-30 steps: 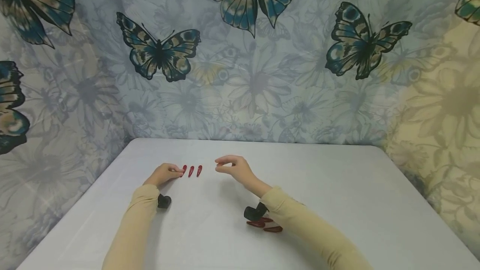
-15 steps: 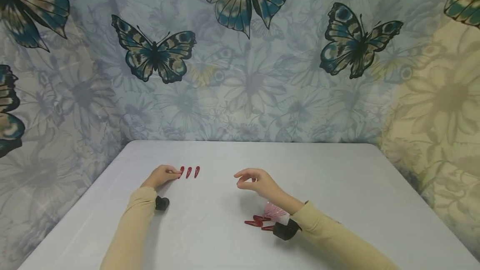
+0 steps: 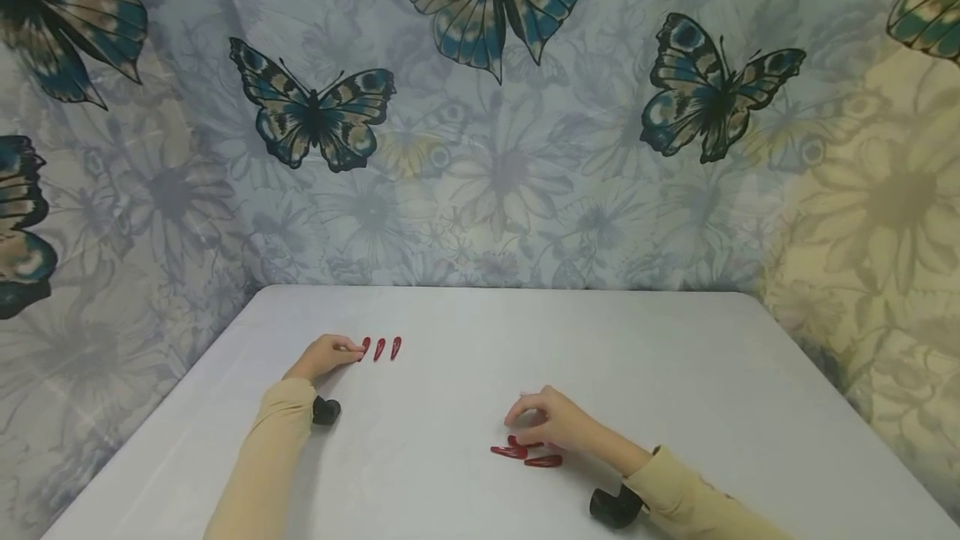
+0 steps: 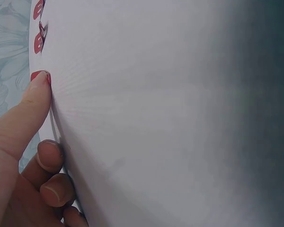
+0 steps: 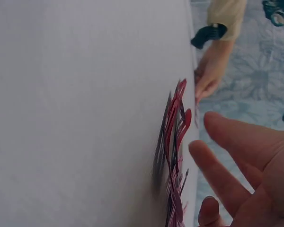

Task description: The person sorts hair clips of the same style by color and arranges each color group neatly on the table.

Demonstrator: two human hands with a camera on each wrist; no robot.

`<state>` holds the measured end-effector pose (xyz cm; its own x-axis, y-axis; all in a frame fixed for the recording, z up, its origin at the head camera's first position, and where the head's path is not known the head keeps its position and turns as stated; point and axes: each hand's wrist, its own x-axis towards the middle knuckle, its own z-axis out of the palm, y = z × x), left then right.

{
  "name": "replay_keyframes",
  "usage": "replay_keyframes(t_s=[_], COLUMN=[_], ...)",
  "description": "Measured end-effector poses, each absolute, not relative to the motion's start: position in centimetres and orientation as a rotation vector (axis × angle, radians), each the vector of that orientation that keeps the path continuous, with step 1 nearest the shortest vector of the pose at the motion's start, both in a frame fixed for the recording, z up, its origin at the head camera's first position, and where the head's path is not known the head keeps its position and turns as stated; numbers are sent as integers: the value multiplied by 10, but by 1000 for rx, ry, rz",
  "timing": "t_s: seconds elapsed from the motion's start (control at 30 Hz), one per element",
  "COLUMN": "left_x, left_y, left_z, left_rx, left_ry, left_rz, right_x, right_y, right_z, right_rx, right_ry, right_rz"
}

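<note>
In the head view, three red snap hair clips lie in a row at the table's far left. My left hand (image 3: 322, 356) pinches the leftmost hair clip (image 3: 366, 343) at its near end; the left wrist view has the thumb (image 4: 35, 106) on top of it. The middle clip (image 3: 379, 349) and the right clip (image 3: 396, 347) lie just beyond. My right hand (image 3: 561, 423) hovers over a small group of red hair clips (image 3: 543, 462), thumb and fingers apart. In the right wrist view those clips (image 5: 183, 127) sit beside the fingertips, with nothing held.
A white table (image 3: 435, 457) carries everything, backed by a butterfly-patterned cloth (image 3: 517, 215). Dark wrist cameras sit at both cuffs, the right one (image 3: 615, 508) low near the table. Something pink is mostly hidden behind the right hand.
My right hand has drawn back from near the row, toward the right and nearer me, and come down over the loose hair clips. The left hand stays at the leftmost clip.
</note>
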<state>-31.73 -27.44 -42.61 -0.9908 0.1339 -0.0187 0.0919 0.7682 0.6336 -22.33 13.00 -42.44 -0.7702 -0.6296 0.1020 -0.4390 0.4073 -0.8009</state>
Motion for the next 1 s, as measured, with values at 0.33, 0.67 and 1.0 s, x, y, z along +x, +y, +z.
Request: replay_keyframes(t_s=[0.33, 0.67, 1.0], left_x=[-319, -318, -319], left_y=[-275, -273, -276], left_z=[-426, -429, -426], left_rx=[178, 133, 177], left_ry=[2882, 2892, 2890], left_rz=[1018, 1017, 1000], right_x=[-218, -210, -213], right_y=[132, 125, 123], right_z=[-432, -432, -432], right_rx=[-964, -862, -1004], right_ry=[2513, 2646, 2733], right_rz=[-1256, -1151, -1059])
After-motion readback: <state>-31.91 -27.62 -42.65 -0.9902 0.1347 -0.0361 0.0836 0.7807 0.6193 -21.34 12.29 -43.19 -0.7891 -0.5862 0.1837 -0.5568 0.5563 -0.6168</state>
